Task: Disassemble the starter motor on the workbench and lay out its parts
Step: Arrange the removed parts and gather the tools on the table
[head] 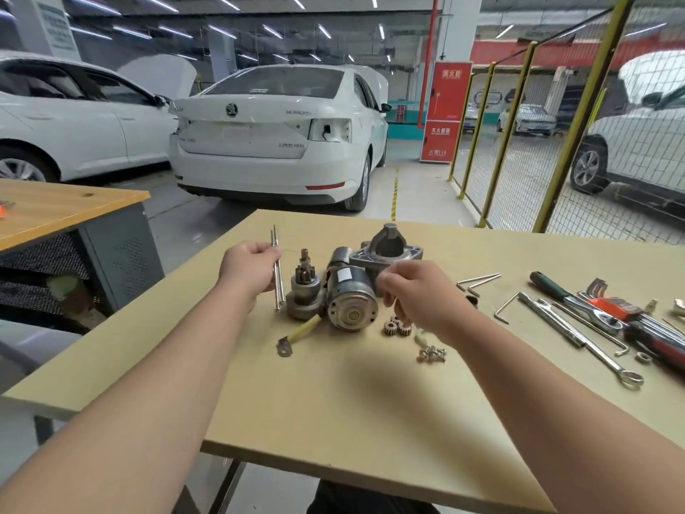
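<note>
Garage bay, pale wooden workbench, white cars behind, yellow mesh fence on my right. My left hand has its fingers closed round two long through-bolts, tips near the bench. My right hand is curled with fingertips pinched low over the small planetary gears; whether it actually holds anything I cannot tell, the knuckles hide it. Between the hands: the motor body lying on its side, the pinion drive upright just beside it, the nose housing behind. Brush lead in front, loose screws near my right wrist. Risk as I judge it: the round motor body could roll if nudged, and my right forearm could sweep the screws or gears off. Bolts may roll too once set down. Wrenches, hex keys and a ratchet lie spread well to the right. A second bench sits off left.
</note>
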{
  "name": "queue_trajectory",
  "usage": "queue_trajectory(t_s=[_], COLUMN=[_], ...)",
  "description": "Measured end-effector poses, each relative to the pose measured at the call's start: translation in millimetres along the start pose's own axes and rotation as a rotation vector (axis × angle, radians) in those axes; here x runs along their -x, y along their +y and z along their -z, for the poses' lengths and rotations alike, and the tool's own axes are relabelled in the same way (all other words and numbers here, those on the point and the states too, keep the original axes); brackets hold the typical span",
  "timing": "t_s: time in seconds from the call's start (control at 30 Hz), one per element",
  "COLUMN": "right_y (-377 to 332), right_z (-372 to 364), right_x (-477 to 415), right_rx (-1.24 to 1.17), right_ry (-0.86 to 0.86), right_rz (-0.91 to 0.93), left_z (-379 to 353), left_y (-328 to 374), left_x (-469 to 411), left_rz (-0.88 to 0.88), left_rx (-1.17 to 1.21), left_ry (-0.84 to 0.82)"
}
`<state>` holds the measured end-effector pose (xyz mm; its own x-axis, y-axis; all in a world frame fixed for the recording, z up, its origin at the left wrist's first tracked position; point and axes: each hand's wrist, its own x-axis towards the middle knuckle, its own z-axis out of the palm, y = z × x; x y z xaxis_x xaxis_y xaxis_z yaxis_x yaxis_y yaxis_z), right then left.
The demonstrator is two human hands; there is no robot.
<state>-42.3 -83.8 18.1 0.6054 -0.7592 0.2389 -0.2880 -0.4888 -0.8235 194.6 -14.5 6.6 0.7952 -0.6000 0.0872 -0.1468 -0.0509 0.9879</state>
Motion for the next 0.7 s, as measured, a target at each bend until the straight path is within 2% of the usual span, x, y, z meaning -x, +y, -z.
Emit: queue_trajectory(t_s=[0.27,0.37,0.47,0.53,0.6,0.67,0.7], right_y=[47.6,62.4,73.0,74.2,74.3,72.7,71.6], right_z=[23.0,25.9,24.1,26.0,30.2,31.9,31.4], right_x=[-39.5,-43.7,-39.3,-36.1,-33.5,-29.6,-27.7], right_rx=[0.002,-0.006,0.105,0.119,0.094,0.138,0.178], right_ry=[0.065,0.069,0.051,0.041,0.057,0.052,0.043], right_rz=[-0.142,-0.182,-0.185,-0.167,-0.146,-0.137,-0.138], left_z=[-51.2,-70.2,-79.1,-71.6,-52.0,-23.2,-13.4], left_y=[1.0,-13.8,-29.4,-25.1,-6.3,20.2,33.0], left_x=[-85.9,-95.3,-94.3,-92.1,-87.0,-65.8,-46.0], left_rz=[-0.109,-0.052,-0.024,-0.016,-0.023,-0.15,-0.251], left_rx=[-0.349,-0.428,-0.53,-0.489,-0.31,-0.145,-0.103], left_ry=[0.024,-0.097,-0.23,-0.158,0.019,0.221,0.262])
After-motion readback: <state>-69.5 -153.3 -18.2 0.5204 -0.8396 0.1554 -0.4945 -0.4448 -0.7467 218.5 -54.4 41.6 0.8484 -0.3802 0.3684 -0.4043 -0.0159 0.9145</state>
